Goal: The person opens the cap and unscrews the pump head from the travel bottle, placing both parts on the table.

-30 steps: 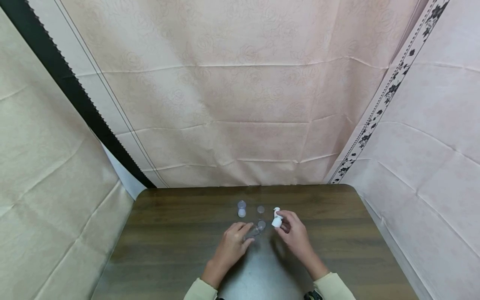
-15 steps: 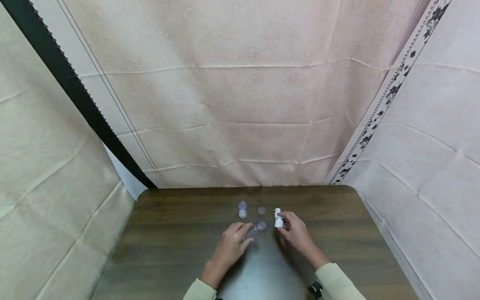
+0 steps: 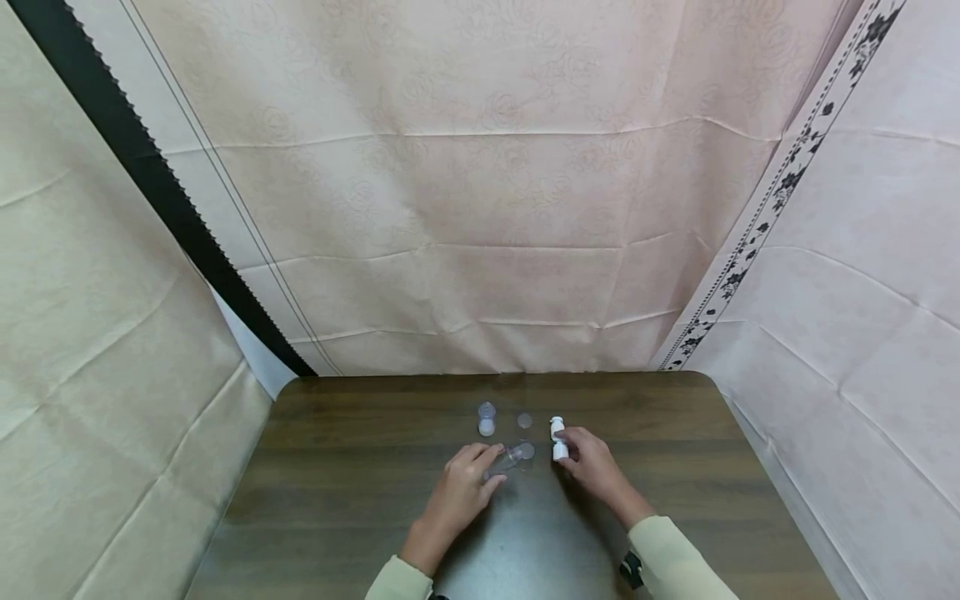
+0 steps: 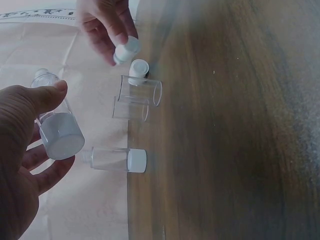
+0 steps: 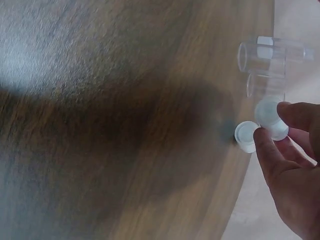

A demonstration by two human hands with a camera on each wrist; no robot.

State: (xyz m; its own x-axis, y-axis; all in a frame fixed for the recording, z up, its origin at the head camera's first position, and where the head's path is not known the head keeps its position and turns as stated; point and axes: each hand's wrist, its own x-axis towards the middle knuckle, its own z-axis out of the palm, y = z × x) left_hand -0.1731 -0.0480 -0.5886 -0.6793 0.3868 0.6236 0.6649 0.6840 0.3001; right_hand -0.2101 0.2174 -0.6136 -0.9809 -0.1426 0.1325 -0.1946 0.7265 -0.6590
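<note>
My left hand (image 3: 467,485) grips a small clear bottle (image 4: 62,132) with a narrow neck and a whitish end; in the left wrist view thumb and fingers wrap its sides. Over the table, my right hand (image 3: 594,468) pinches a small white cap-like piece (image 5: 269,111) between thumb and fingers. Close beside it a second white piece (image 5: 246,135) stands on the table. Two clear open cylinders (image 4: 141,90) stand between the hands, toward the table's far side.
Another clear bottle (image 4: 110,159) with a white end stands near the far edge of the wooden table (image 3: 360,467). Pale cloth (image 3: 480,208) hangs behind the table and at both sides.
My right hand has shifted slightly to the right with the white piece, which now appears more upright beside the other one. My left hand holds the bottle in nearly the same place.
</note>
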